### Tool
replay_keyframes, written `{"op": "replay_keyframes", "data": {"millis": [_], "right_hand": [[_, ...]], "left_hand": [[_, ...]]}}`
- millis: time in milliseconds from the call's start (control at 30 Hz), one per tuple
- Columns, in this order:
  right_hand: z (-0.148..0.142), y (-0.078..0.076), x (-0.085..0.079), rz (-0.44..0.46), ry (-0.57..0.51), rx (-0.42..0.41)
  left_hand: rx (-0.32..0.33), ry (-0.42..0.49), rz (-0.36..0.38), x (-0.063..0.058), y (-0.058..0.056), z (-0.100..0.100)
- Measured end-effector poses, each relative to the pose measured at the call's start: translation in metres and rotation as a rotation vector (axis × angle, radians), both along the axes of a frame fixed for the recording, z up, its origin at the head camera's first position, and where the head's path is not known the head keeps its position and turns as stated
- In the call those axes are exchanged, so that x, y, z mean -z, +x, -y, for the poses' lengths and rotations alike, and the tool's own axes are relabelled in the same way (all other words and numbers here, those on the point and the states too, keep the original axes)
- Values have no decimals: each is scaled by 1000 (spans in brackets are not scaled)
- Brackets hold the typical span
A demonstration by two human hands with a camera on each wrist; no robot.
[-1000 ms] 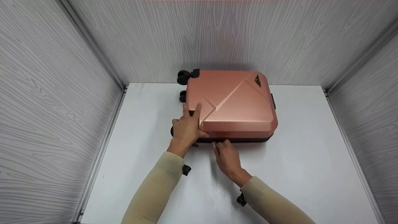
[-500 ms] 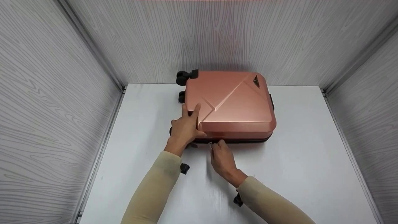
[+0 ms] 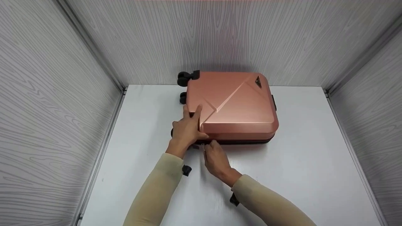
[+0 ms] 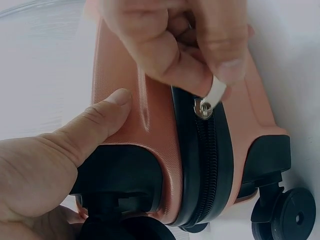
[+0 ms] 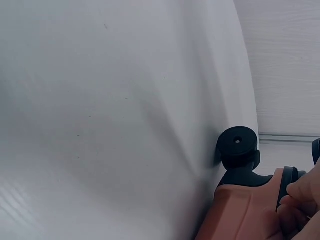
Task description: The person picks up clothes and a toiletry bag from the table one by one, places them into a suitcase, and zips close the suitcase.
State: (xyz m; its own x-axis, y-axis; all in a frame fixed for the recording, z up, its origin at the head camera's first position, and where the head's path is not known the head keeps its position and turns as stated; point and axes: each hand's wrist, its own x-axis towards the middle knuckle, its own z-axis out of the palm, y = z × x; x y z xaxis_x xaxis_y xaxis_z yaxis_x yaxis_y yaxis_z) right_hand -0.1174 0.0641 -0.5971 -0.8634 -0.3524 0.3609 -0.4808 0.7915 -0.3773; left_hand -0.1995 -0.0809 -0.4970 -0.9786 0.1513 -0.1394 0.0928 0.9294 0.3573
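A rose-gold hard-shell suitcase (image 3: 241, 100) lies flat, its wheels toward the left. My left hand (image 3: 186, 130) spreads its straight fingers over the near-left corner, beside a black wheel mount. In the left wrist view, the left thumb (image 4: 102, 112) presses on the shell. My right hand (image 3: 216, 159) is at the suitcase's near side, close to that corner. Its thumb and finger pinch a silver zipper pull (image 4: 216, 92), seen in the left wrist view. Below the pull, the zipper teeth (image 4: 207, 160) run between black bands toward the wheel end. The far end of the zipper is hidden.
The suitcase lies on a white tabletop (image 3: 301, 175), close to the wood-grain back panel (image 3: 220, 34). Panels also rise at left and right. Black caster wheels (image 3: 183, 79) jut from the left end, and a dark handle (image 3: 274, 102) from the right.
My right hand has slid left along the suitcase's near side with the zipper pull, toward my left hand. The left hand keeps its place on the corner; the suitcase appears shifted very slightly left.
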Motion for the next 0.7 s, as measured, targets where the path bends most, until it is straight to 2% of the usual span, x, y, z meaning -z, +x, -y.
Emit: {"op": "replay_keyframes", "data": {"millis": [267,533,700], "right_hand": [[8,-3,-2,21,32,-14],[14,-5,-5,50,67,-25],[9,-4,-5,89,29,-27]], "left_hand": [[-3,15,5,1,0,-1],[-4,8,-29,0,0,0],[-1,9,-33,2,2,-2]]}}
